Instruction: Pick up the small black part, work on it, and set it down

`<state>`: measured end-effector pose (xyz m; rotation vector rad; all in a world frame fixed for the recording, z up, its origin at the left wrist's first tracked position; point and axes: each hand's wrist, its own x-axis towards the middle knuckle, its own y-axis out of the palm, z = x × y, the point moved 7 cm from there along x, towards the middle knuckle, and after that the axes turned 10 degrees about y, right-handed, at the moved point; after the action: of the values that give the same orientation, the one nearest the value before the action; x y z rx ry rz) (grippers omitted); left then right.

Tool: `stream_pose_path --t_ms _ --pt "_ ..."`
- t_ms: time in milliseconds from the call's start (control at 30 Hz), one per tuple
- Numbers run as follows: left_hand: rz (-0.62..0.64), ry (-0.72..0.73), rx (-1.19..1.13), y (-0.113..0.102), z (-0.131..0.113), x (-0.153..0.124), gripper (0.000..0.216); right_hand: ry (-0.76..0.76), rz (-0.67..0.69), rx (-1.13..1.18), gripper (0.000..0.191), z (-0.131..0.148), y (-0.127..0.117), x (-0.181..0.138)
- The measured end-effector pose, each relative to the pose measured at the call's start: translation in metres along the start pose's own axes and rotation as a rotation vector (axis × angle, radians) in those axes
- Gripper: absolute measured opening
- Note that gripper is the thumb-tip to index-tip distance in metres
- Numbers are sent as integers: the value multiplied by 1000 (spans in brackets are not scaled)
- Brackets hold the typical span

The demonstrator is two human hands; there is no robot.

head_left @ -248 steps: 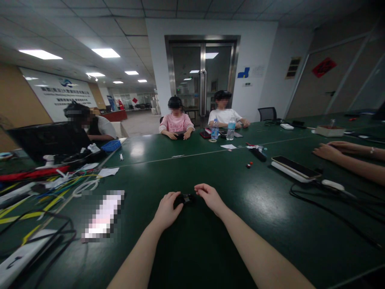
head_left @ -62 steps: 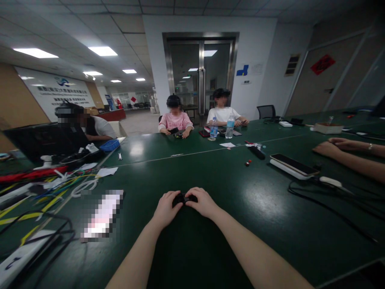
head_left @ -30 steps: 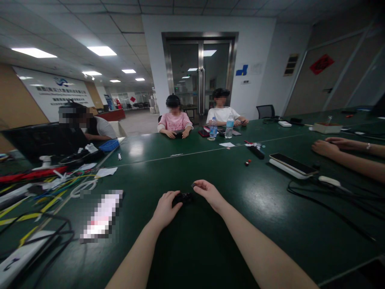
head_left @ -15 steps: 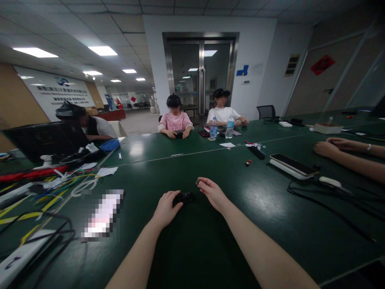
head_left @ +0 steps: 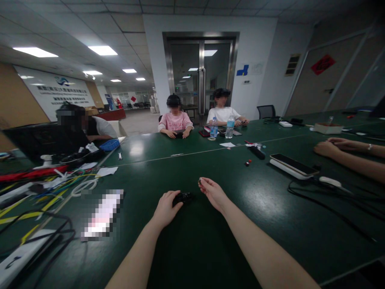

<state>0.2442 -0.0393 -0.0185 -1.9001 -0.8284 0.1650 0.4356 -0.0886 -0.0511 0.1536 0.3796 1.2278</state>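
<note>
My left hand (head_left: 167, 208) rests on the green table (head_left: 192, 168), its thumb and fingers closed around the near end of a small black object (head_left: 184, 197). Fine lighter marks show on top of that object, but it is too dark to name its kind. To its right, my right hand (head_left: 213, 192) is raised a little. Between its thumb and fingertips it pinches a tiny dark piece (head_left: 199, 182), partly hidden and too small to identify. The two hands are apart.
A blurred-out phone-like screen (head_left: 104, 214) lies left, near tangled cables (head_left: 57, 200). Rightward are small red bits (head_left: 248, 163), a phone (head_left: 293, 163) on a white block and another person's hands (head_left: 327, 148). Water bottles (head_left: 229, 127) stand before two seated people.
My right hand has turned very slightly, and the tiny piece in it has shifted a little to the right. My left hand and the black object stay where they were.
</note>
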Motion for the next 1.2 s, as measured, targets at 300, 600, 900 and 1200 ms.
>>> stream_pose_path --t_ms 300,600,900,1200 --pt "4 15 8 0 1 0 43 2 10 17 39 0 -1 -1" --pt "-17 52 18 3 5 0 42 9 7 86 37 0 1 -1" --pt "-18 59 38 3 6 1 42 -61 -19 -81 35 5 11 -7" --pt "-19 59 24 4 7 0 42 -238 40 -759 28 12 49 -28"
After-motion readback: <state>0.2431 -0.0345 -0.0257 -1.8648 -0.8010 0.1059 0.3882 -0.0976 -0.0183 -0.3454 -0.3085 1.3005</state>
